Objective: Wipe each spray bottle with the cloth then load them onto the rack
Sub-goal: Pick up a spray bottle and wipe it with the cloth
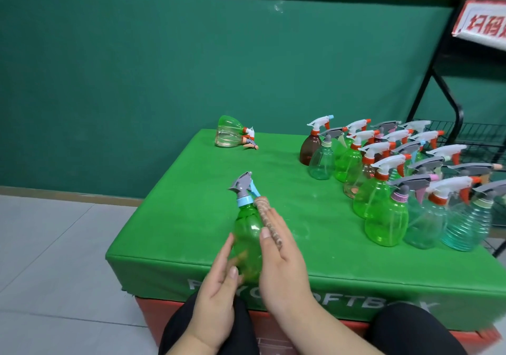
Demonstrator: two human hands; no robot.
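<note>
I hold a green spray bottle (247, 234) with a grey trigger and a blue collar, tilted over the near part of the green-covered box (191, 231). My left hand (216, 286) grips its lower body, with fingers showing through the plastic. My right hand (284, 261) lies along the bottle's right side with straight fingers, pressing a brown cloth (267, 217), seen edge-on, against it. Several more spray bottles (383, 190) stand upright in rows at the right. A black wire rack (462, 132) stands beyond them at the far right.
Two bottles (232, 135), one green and one clear, lie on their sides at the box's far left corner. A green wall runs behind, with grey floor tiles to the left. A red and white sign (482, 23) hangs on the rack. My knees are below the box's front edge.
</note>
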